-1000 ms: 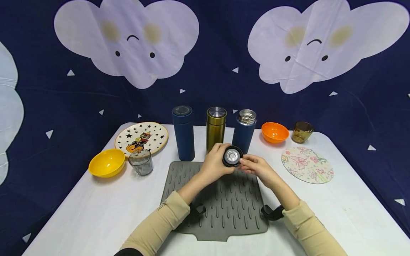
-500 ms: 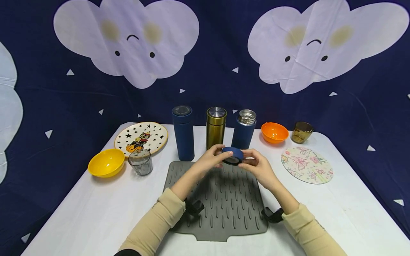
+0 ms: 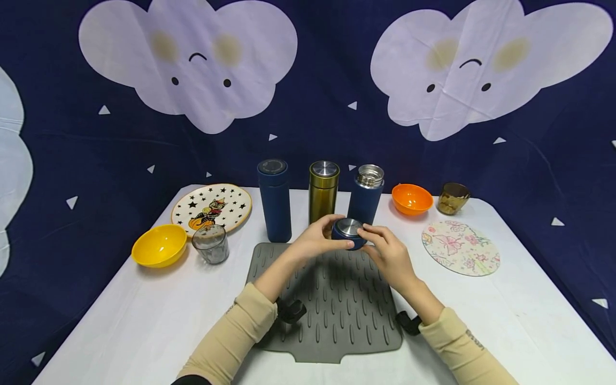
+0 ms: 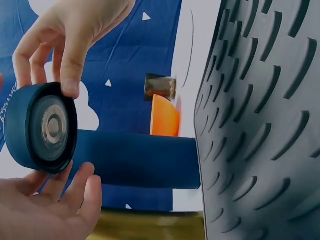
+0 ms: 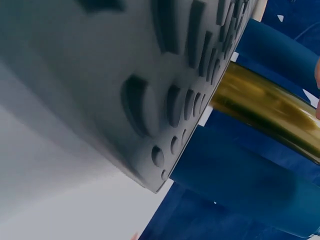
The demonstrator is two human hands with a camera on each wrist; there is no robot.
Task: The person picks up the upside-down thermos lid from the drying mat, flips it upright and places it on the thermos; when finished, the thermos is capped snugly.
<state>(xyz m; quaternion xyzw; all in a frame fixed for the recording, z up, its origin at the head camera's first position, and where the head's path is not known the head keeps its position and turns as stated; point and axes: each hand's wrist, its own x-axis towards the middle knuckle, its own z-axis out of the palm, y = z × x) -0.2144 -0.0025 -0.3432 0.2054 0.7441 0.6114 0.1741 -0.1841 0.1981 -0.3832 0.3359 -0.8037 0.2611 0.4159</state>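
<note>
A blue bottle lid [image 3: 344, 233] with a silver top is held between both hands, above the far edge of the grey ridged mat [image 3: 332, 310]. My left hand [image 3: 313, 240] grips its left side, thumb in front. From the right, my right hand [image 3: 392, 256] pinches it between thumb and fingers. The left wrist view shows the lid's black-rimmed underside [image 4: 50, 127], right-hand fingers on its upper edge and left-hand fingertips below. Just behind stands a blue thermos [image 3: 366, 198] without a lid, its steel mouth bare. The right wrist view shows only fingertips [image 5: 318, 90] at its edge.
A gold thermos [image 3: 323, 192] and a capped blue thermos [image 3: 275, 206] stand left of the lidless one. To the left are a yellow bowl [image 3: 159, 246], grey glass [image 3: 212, 244] and patterned plate [image 3: 238, 206]; to the right, an orange bowl [image 3: 412, 200], brown glass [image 3: 453, 199] and round floral mat [image 3: 462, 248].
The lid has been turned over between the hands: its underside faced the head camera a second ago, and now its silver top does. The right-hand fingers have shifted onto its top edge.
</note>
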